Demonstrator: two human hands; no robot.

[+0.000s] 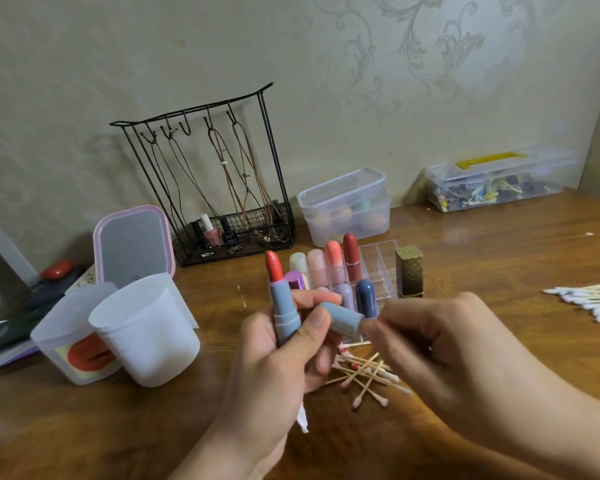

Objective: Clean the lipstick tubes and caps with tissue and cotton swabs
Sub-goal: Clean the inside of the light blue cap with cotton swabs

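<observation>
two hands over a wooden desk (482, 258) by patterned wallpaper (326, 81): left hand (274, 362) grips lipstick (281, 306), right hand (430, 344) pinching something unclear.

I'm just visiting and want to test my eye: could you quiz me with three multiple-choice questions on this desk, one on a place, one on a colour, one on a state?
1. Where do the used cotton swabs lie?
A. below the hands
B. in the white cup
C. in the wire rack

2. What colour is the cap?
A. gold
B. grey-blue
C. pink

3. The lipstick in the left hand is
A. capped
B. uncapped, bullet up
C. lying flat

Answers: 1 A, stained tips scattered on the wood; 2 B, it matches the tube; 3 B, red bullet exposed.
</observation>
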